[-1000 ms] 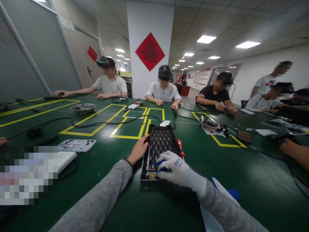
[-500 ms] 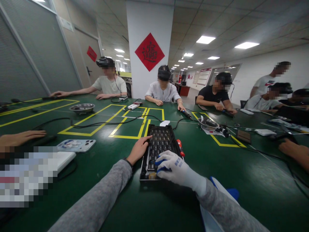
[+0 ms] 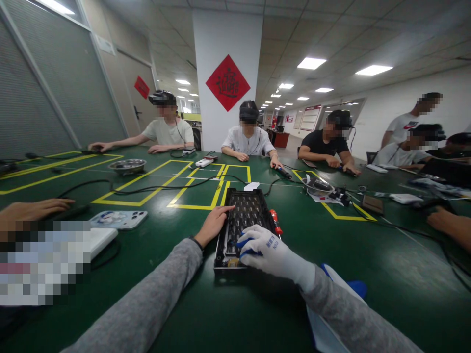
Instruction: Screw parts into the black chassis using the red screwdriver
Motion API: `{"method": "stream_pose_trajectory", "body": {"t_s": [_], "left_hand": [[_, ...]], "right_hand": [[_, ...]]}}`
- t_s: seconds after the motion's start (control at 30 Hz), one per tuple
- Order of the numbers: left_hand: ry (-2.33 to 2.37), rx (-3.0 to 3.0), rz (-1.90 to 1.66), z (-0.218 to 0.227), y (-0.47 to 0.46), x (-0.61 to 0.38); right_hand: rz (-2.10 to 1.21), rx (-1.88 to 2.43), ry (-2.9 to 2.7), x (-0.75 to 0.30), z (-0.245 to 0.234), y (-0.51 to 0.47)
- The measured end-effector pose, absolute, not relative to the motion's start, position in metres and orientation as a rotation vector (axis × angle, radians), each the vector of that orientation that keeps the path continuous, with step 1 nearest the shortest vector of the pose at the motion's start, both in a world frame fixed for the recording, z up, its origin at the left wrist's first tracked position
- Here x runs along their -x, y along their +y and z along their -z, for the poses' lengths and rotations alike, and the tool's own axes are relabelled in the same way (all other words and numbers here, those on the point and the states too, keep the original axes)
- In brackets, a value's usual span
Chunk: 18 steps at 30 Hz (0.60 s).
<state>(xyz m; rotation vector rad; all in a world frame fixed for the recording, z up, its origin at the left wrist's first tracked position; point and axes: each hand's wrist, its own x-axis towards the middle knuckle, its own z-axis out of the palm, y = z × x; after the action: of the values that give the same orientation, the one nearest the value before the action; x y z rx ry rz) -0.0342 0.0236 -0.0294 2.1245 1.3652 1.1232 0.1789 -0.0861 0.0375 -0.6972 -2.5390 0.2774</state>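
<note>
A black screwdriver bit case [image 3: 247, 208] lies open on the green table, with rows of small metal bits in it. My left hand [image 3: 214, 226], bare, rests along the case's left side with its index finger stretched over the bits. My right hand [image 3: 263, 247] wears a white glove with blue-coated fingers. Its fingers curl down over the lower right of the case, and the fingertips are partly hidden, so what they pinch cannot be made out. A red-handled screwdriver [image 3: 275, 221] lies against the case's right side.
A loose glove [image 3: 331, 314] lies under my right forearm. To the left are a phone [image 3: 119, 219], a white box [image 3: 105, 240] and another person's hand [image 3: 37, 211]. Metal bowls [image 3: 127, 166] and black cables [image 3: 165, 187] lie farther out; several people sit around the table.
My view has shifted slightly. Both hands stay at the case in nearly the same pose. At the far left, a seated person's outstretched hand has drawn in a little.
</note>
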Motion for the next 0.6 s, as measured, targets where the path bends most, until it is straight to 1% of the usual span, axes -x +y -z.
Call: {"method": "stream_pose_trajectory", "body": {"t_s": [0.6], "left_hand": [[1.442,-2.073,-1.131,0.0303,0.0258,0.0321]], "right_hand": [[-0.261,0.673,-2.535,-0.1796,-0.0332,-0.0854]]}}
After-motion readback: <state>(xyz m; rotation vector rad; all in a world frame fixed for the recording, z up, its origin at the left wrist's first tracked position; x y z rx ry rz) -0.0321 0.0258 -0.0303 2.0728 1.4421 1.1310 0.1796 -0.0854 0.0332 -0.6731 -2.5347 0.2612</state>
